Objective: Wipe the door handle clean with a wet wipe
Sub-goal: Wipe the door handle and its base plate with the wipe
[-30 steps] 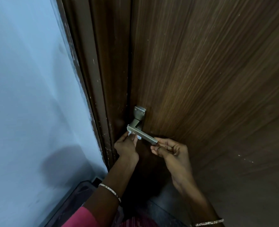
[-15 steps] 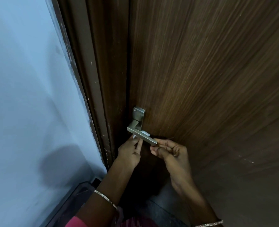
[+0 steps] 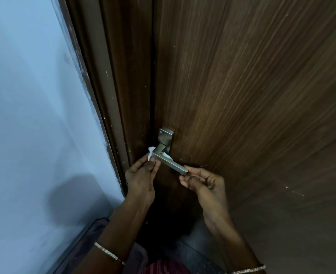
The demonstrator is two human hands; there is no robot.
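Observation:
A square-edged metal door handle [image 3: 170,162] sticks out from its plate on the dark wooden door [image 3: 252,95]. My left hand [image 3: 141,177] is below the handle's bend and pinches a small white wet wipe [image 3: 151,152] against the corner of the lever. Bits of the wipe show to the left of the bend and just behind the lever. My right hand [image 3: 201,182] grips the free end of the lever between thumb and fingers.
The brown door frame [image 3: 111,95] runs down just left of the handle. A pale blue wall [image 3: 34,115] fills the left side. Dark floor [image 3: 192,252] lies below between my arms.
My left hand has slid the wipe from under the middle of the lever back to its bend near the plate. My right hand has stayed on the lever's end.

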